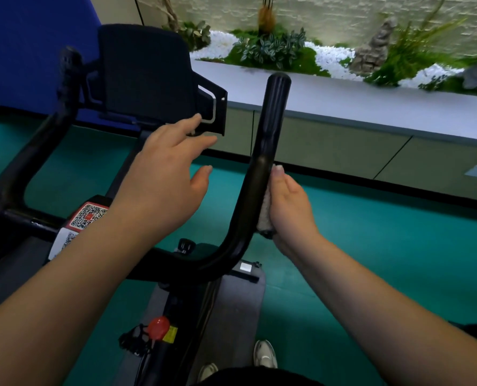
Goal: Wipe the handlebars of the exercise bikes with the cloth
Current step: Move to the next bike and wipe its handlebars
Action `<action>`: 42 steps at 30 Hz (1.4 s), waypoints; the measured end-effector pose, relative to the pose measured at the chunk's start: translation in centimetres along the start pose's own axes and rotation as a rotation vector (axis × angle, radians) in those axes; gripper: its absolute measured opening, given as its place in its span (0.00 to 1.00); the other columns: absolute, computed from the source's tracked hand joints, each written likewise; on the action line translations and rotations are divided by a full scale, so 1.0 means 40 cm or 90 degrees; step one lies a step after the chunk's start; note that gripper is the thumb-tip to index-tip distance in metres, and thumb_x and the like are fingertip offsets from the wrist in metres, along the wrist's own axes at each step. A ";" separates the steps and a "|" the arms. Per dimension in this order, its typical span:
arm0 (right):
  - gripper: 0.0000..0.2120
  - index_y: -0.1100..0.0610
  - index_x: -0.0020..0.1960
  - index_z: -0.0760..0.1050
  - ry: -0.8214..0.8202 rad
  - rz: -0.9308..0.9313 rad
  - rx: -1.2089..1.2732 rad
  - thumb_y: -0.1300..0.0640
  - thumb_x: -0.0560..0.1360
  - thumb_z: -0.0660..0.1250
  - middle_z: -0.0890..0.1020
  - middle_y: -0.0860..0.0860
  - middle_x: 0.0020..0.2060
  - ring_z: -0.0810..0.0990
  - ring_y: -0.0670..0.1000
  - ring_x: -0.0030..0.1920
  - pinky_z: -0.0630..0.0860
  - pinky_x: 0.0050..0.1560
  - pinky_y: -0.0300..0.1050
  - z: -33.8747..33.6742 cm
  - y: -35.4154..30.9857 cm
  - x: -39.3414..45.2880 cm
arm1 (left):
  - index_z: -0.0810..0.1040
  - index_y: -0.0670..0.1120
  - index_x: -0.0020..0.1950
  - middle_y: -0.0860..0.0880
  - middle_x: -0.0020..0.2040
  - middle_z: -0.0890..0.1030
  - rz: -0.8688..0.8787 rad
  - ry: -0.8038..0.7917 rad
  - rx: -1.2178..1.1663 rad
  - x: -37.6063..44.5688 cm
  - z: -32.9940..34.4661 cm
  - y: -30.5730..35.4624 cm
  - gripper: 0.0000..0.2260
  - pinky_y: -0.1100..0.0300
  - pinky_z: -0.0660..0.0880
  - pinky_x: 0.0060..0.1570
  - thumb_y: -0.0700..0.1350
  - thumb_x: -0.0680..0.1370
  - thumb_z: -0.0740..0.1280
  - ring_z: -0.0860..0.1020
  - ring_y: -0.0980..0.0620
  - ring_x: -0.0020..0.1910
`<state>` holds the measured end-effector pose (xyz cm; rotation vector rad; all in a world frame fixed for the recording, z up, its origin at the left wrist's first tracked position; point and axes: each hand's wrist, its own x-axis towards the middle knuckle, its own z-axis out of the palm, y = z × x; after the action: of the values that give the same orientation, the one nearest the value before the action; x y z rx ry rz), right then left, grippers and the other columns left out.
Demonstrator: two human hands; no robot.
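teal floor, planter ledge; cloth against handlebar.

Head-worn wide-angle view, forward and down, close over the handlebars and both forearms

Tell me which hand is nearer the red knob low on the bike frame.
Left, though neither is close. The left hand hangs open above the red knob; the right hand presses the cloth to the handlebar, farther right.

glossy black handlebar, nubbly pale cloth
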<state>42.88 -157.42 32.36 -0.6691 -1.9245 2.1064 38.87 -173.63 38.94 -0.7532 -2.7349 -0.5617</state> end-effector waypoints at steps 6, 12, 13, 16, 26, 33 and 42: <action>0.17 0.57 0.42 0.74 0.003 -0.007 0.012 0.49 0.81 0.53 0.78 0.56 0.37 0.77 0.55 0.40 0.76 0.49 0.60 0.005 0.021 -0.049 | 0.77 0.48 0.63 0.50 0.65 0.75 -0.007 -0.016 0.007 -0.061 -0.026 -0.045 0.18 0.67 0.54 0.65 0.47 0.74 0.64 0.70 0.48 0.65; 0.18 0.60 0.43 0.75 0.006 -0.019 -0.013 0.50 0.81 0.53 0.77 0.55 0.35 0.75 0.52 0.36 0.72 0.37 0.45 0.009 0.052 -0.122 | 0.79 0.47 0.60 0.48 0.62 0.78 0.006 -0.025 0.008 -0.094 -0.032 -0.060 0.19 0.61 0.60 0.65 0.48 0.72 0.63 0.73 0.47 0.62; 0.19 0.60 0.42 0.75 0.025 -0.009 -0.012 0.50 0.81 0.53 0.77 0.55 0.35 0.75 0.53 0.36 0.71 0.36 0.45 0.009 0.037 -0.100 | 0.79 0.47 0.60 0.48 0.62 0.78 0.008 -0.024 0.007 -0.097 -0.035 -0.063 0.19 0.61 0.60 0.65 0.48 0.72 0.63 0.73 0.46 0.62; 0.19 0.56 0.39 0.74 0.043 0.005 0.008 0.49 0.81 0.54 0.77 0.54 0.33 0.75 0.53 0.37 0.72 0.39 0.48 0.012 0.001 -0.061 | 0.79 0.48 0.61 0.49 0.63 0.77 0.002 -0.017 0.012 -0.105 -0.055 -0.081 0.17 0.60 0.60 0.65 0.48 0.73 0.63 0.72 0.47 0.63; 0.18 0.51 0.38 0.76 0.008 0.024 -0.034 0.47 0.81 0.54 0.76 0.42 0.26 0.73 0.45 0.33 0.69 0.39 0.44 0.043 0.115 -0.287 | 0.77 0.49 0.64 0.51 0.65 0.75 -0.087 -0.043 0.024 -0.183 -0.099 -0.167 0.17 0.55 0.61 0.67 0.43 0.75 0.68 0.68 0.49 0.66; 0.16 0.55 0.42 0.76 0.084 -0.027 0.013 0.49 0.81 0.54 0.74 0.46 0.30 0.71 0.50 0.36 0.69 0.42 0.50 0.041 0.079 -0.253 | 0.77 0.49 0.63 0.51 0.64 0.76 -0.081 -0.044 0.011 -0.238 -0.104 -0.196 0.17 0.55 0.62 0.67 0.43 0.75 0.68 0.69 0.49 0.64; 0.07 0.55 0.52 0.74 -0.065 0.020 -0.011 0.54 0.78 0.62 0.81 0.46 0.42 0.79 0.36 0.41 0.74 0.44 0.31 0.171 0.141 -0.425 | 0.70 0.48 0.70 0.51 0.70 0.70 -0.039 -0.064 -0.018 -0.298 -0.100 -0.232 0.21 0.54 0.57 0.70 0.48 0.77 0.65 0.64 0.49 0.70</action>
<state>55.40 -171.77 30.31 -0.6109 -1.9990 2.1850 44.42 -187.88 35.78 -0.7247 -2.8568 -0.5928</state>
